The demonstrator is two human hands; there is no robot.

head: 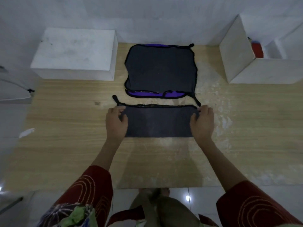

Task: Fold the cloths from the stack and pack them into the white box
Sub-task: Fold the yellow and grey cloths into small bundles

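A dark grey cloth (158, 122) with a black hem lies folded in half on the wooden table, its black loop sticking out at the far left corner. My left hand (116, 122) pinches its left end and my right hand (203, 122) pinches its right end. Behind it lies the stack of cloths (160, 69), a dark grey one on top and a purple one showing beneath. The open white box (262, 66) stands at the far right, with something red inside.
A closed white box (75, 53) stands at the far left of the table (65, 128). A white wall runs behind. A scrap of white paper (27, 132) lies near the table's left edge. The tabletop is worn pale near the right.
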